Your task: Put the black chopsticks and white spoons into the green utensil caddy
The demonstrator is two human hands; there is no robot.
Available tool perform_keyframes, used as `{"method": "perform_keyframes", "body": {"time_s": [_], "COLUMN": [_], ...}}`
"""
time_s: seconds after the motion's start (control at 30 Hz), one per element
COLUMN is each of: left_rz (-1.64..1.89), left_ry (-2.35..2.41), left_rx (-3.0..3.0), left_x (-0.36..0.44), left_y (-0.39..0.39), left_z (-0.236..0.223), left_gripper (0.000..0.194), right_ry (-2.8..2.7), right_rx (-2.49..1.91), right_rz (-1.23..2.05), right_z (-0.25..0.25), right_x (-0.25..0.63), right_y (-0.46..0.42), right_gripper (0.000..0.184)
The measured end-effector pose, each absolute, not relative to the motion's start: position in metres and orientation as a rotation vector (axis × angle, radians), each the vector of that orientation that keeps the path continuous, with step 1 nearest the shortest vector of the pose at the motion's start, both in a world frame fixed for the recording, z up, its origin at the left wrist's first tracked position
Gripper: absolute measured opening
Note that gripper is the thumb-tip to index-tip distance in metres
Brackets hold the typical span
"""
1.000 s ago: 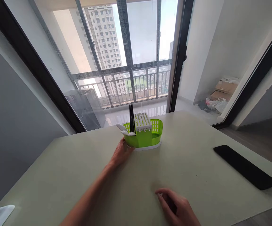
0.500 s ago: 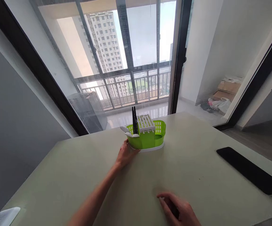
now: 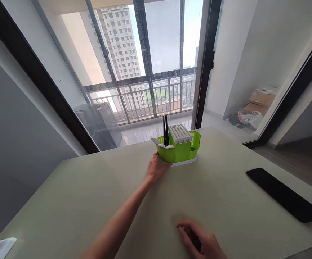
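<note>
A green plastic utensil holder [image 3: 181, 153] with a white base and a white slotted rack stands on the far part of the table. Black chopsticks [image 3: 166, 133] rise from its left end, beside several white spoons [image 3: 161, 145]. My left hand [image 3: 156, 167] grips the left end of the holder, low by the base, its thumb along the front and its other fingers partly hidden behind the end. Close to the table's near side, my right hand [image 3: 199, 239] is curled, thumb and forefinger tips close together. I see nothing held in it.
On the right of the pale table [image 3: 96, 190] lies a long black flat object [image 3: 284, 194]. A white item [image 3: 0, 248] sits at the near left corner. Past the far edge is a glass door, with cardboard boxes [image 3: 261, 99] and bags beyond.
My left hand has shifted the utensil holder to the right and slightly farther away. The holder has turned a little. My right hand stays nearly in place.
</note>
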State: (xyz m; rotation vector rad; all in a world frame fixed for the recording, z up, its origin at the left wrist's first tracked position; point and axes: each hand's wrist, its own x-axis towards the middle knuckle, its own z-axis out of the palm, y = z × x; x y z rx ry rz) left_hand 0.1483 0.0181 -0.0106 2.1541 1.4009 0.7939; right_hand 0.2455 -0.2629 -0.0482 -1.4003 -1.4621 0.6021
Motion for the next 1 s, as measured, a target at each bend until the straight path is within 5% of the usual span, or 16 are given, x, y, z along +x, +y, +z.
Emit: {"method": "perform_keyframes", "body": {"time_s": [0.47,0.8,1.0], "left_rz": [0.505,0.365,0.476], "left_ry": [1.406,1.302,1.409], "left_rx": [2.256,2.593,2.579], "left_x": [0.200,0.032,-0.034], "left_y": [0.003,-0.047,-0.068], "left_z": [-0.019,-0.010,-0.005], "left_gripper": [0.111,0.066,0.058], "right_ry": [-1.519,-1.345,-1.331], "right_rx": [-1.418,-1.443,-1.469], "right_rz": [0.708,0.719,0.712], "right_z": [-0.037,-0.047,-0.047], "right_x": [0.253,0.242,0.241], "right_y": [-0.264,-0.265,-0.266], "right_gripper": [0.036,0.045,0.046]}}
